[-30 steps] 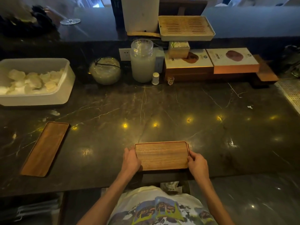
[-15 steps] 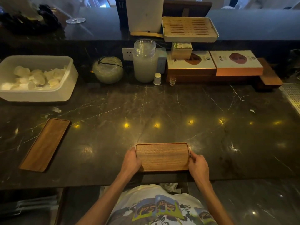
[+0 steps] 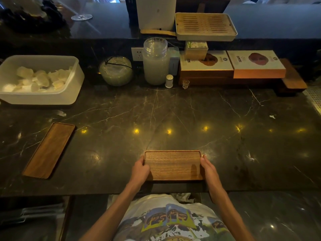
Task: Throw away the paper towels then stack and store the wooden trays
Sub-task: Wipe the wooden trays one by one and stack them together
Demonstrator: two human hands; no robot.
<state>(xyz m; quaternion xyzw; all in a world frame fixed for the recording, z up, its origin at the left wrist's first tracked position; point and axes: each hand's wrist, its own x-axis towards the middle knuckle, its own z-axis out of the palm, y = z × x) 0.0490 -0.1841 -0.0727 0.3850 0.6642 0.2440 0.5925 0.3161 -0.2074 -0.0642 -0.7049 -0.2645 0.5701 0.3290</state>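
A rectangular wooden tray (image 3: pixel 172 164) lies near the front edge of the dark marble counter (image 3: pixel 191 115), straight in front of me. My left hand (image 3: pixel 140 169) grips its left end and my right hand (image 3: pixel 207 166) grips its right end. A second, longer wooden tray (image 3: pixel 49 150) lies at an angle on the counter's left side, apart from both hands. Crumpled white paper (image 3: pixel 181 196) shows below the counter edge, partly hidden by my shirt.
A white tub (image 3: pixel 69 98) of pale folded pieces stands at the back left. A glass bowl (image 3: pixel 116 71), a tall jar (image 3: pixel 156 61), a small white shaker (image 3: pixel 169 81), boxes (image 3: pixel 231 65) and a slatted tray (image 3: pixel 205 26) line the back wall.
The tray between my hands stays in nearly the same place near the front edge; the view has shifted slightly. The long tray on the left has not moved.
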